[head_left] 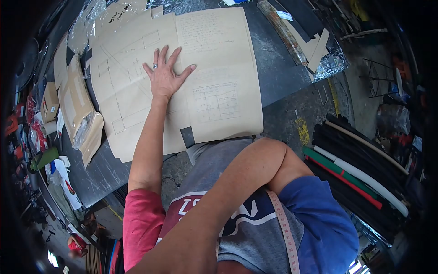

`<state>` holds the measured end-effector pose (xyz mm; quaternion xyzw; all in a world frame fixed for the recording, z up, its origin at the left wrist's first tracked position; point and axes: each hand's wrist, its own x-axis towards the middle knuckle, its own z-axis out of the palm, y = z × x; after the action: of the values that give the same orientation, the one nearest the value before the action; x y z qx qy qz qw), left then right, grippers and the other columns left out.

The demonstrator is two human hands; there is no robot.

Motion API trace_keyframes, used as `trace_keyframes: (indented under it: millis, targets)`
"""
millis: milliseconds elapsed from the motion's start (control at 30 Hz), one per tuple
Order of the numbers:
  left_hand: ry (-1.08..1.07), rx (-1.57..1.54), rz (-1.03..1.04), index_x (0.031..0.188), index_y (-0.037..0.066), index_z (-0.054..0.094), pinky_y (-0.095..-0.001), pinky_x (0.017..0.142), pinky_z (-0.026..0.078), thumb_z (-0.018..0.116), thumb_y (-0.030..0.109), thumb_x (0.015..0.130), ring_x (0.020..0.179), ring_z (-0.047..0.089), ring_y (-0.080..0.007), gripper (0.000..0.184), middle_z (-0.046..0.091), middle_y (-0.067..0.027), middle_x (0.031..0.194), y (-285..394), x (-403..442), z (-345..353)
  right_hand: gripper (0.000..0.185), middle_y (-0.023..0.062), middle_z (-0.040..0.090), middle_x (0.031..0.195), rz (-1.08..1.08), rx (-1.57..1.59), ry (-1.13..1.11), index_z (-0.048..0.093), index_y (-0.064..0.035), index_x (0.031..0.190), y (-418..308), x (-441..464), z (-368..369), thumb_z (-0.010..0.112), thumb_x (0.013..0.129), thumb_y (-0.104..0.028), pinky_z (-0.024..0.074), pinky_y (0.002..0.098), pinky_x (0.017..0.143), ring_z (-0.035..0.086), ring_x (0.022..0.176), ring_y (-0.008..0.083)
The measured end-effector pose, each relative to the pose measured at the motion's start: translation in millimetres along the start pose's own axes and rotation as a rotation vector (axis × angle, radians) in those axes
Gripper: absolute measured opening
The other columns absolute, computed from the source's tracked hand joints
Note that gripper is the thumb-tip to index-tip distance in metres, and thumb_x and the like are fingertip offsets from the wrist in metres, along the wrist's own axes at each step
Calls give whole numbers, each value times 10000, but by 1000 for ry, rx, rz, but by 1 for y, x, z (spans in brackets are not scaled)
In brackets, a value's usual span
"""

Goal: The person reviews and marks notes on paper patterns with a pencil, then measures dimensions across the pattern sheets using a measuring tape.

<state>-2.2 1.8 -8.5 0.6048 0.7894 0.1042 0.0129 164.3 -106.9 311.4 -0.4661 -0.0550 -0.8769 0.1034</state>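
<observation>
My left hand lies flat on a large sheet of brown paper, fingers spread, with a ring on one finger. Pencilled lines, rectangles and handwriting cover the sheet, and its near edge hangs over the table's front. A dark patch shows at that edge. My right arm bends across my chest towards the lower left, and its hand is out of the picture. A pink measuring tape hangs down over my shirt.
Beneath the paper is a dark table. A worn metal bar and card scraps lie at its right end. An open brown package sits on the left. Several rolls of material are stacked on the right.
</observation>
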Motion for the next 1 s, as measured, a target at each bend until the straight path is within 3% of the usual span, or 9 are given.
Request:
trace_keyframes:
  millis: [67, 167, 267, 400, 467, 533, 767, 933, 1000]
  targets:
    - [9, 1, -4, 1547, 367, 532, -784, 1206, 81, 637, 827, 838, 1599, 262, -329, 851, 370, -94, 1692, -4, -2, -1, 400, 98, 702, 1156, 15, -1, 34, 657, 19, 1287, -6, -4, 4, 692, 1055, -305, 534, 257, 759, 664, 1008, 130]
    - [4, 3, 0, 1551, 358, 530, -788, 1201, 90, 637, 813, 849, 1602, 258, -328, 843, 367, -92, 1695, -1, -1, -2, 179, 46, 673, 929, -190, -526, 362, 726, -45, 1068, -25, -15, 6, 737, 972, -195, 477, 265, 622, 633, 789, 137]
    - [7, 21, 20, 1543, 360, 536, -790, 1202, 96, 642, 807, 849, 1603, 252, -334, 833, 367, -90, 1691, -1, 1, 1, 162, 52, 697, 925, -445, -824, 471, 689, -31, 1000, -40, -45, -21, 749, 920, -159, 524, 265, 661, 574, 687, 126]
    - [-5, 0, 28, 1545, 358, 534, -786, 1203, 102, 664, 774, 857, 1604, 251, -341, 814, 361, -91, 1695, -6, 1, 7, 165, 62, 732, 935, -255, -1426, 706, 691, -55, 1013, -76, -114, -22, 798, 921, -140, 566, 251, 684, 717, 841, 119]
    - [-6, -13, 31, 1547, 357, 532, -784, 1203, 103, 675, 758, 861, 1603, 252, -343, 808, 357, -92, 1698, -7, 1, 5, 163, 61, 752, 961, -118, -1860, 891, 720, -41, 1018, -91, -162, -24, 817, 912, -117, 597, 260, 730, 746, 844, 132]
    - [-1, -11, 35, 1554, 358, 525, -779, 1207, 100, 687, 744, 861, 1604, 250, -345, 810, 354, -92, 1700, -9, 0, 5, 202, 55, 766, 968, 36, -2023, 1135, 742, -29, 1061, -105, -208, -16, 835, 905, -117, 599, 263, 753, 753, 859, 127]
    - [-29, -6, 27, 1570, 366, 505, -768, 1217, 89, 673, 731, 882, 1610, 235, -342, 797, 341, -86, 1708, -7, 1, 3, 245, 30, 772, 947, -157, -2020, 1817, 756, -26, 1135, -115, -319, 12, 834, 913, -92, 572, 262, 802, 714, 863, 102]
    - [-41, -12, 35, 1579, 372, 491, -754, 1228, 83, 649, 730, 901, 1617, 215, -341, 783, 324, -82, 1717, -15, 4, 8, 190, 20, 768, 948, -329, -2110, 1891, 767, -31, 1130, -129, -372, 16, 791, 963, -118, 555, 240, 768, 688, 836, 83]
    - [-44, -16, 43, 1583, 374, 485, -751, 1231, 81, 643, 732, 904, 1618, 209, -341, 783, 320, -80, 1719, -16, 4, 11, 171, 20, 766, 945, -534, -1861, 1932, 772, -40, 1121, -133, -383, 15, 754, 1001, -160, 540, 230, 733, 677, 823, 71]
